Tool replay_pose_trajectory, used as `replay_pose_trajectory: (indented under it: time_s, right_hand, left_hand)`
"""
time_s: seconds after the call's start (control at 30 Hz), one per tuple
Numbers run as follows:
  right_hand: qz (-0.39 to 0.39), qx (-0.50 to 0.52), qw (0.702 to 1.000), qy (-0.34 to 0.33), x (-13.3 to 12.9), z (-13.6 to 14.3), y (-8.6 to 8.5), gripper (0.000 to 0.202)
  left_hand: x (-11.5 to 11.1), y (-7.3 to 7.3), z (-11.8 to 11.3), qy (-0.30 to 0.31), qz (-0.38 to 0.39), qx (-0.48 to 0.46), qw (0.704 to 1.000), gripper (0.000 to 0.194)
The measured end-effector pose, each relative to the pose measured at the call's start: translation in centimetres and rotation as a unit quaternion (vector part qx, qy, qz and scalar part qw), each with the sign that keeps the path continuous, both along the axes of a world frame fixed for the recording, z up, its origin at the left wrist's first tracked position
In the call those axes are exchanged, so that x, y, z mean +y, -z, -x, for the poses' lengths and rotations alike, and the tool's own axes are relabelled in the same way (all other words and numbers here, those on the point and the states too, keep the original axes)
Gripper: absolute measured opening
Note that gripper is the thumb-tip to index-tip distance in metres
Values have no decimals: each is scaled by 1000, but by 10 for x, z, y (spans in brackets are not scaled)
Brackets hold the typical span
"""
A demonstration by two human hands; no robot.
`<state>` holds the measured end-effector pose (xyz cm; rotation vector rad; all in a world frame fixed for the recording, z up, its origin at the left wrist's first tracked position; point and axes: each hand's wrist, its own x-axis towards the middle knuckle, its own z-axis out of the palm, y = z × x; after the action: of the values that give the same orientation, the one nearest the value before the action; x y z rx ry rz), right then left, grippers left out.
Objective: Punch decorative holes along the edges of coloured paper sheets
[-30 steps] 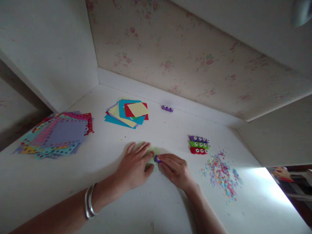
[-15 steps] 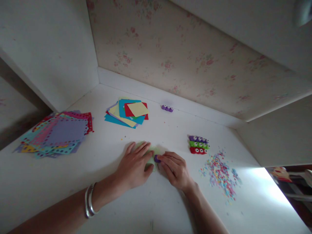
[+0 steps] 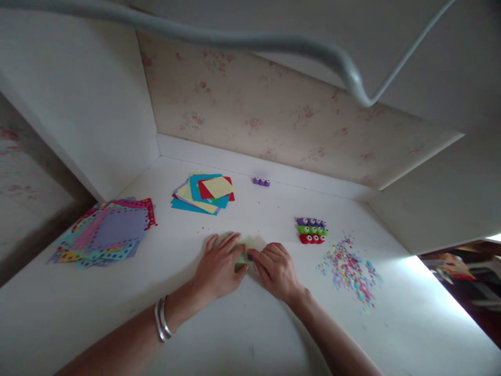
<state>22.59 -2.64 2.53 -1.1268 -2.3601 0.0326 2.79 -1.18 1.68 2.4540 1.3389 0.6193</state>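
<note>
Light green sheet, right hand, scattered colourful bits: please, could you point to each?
Light green sheet (image 3: 255, 242): head view, its uncovered upper part.
Right hand (image 3: 278, 267): head view, back of the hand.
Scattered colourful bits (image 3: 349, 269): head view, middle of the scatter.

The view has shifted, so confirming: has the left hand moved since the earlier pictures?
No: judged against the white baseboard, the left hand shows no clear shift.

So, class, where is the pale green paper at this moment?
In the head view, the pale green paper lies just below centre, partly under the left hand, with the right hand on its right.
</note>
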Motion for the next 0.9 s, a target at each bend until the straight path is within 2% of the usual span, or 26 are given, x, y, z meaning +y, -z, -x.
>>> replay_pose_trajectory:
  time_s: [0.13,0.23,0.43,0.63,0.77,0.9]
  right_hand:
    - [-5,30,999,29,-6,3,6,21]
    - [7,57,996,63,-9,-6,8,20]
    - [42,74,992,92,-17,-39,-3,33]
    - [102,70,981,149,-17,-40,-8,20]
    - [177,148,960,159,-5,-49,-18,17]
    - [160,171,952,199,32,-88,-36,21]
  left_hand:
    - [0,1,1,-2,-5,3,1000,37]
    - [0,1,1,-2,0,3,1000,40]
    - [0,0,2,3,3,-2,1000,37]
    - [1,1,2,2,-9,1,1000,36]
    - [3,4,1,-2,-20,9,1000,37]
    - [4,8,0,-13,-26,11,1000,38]
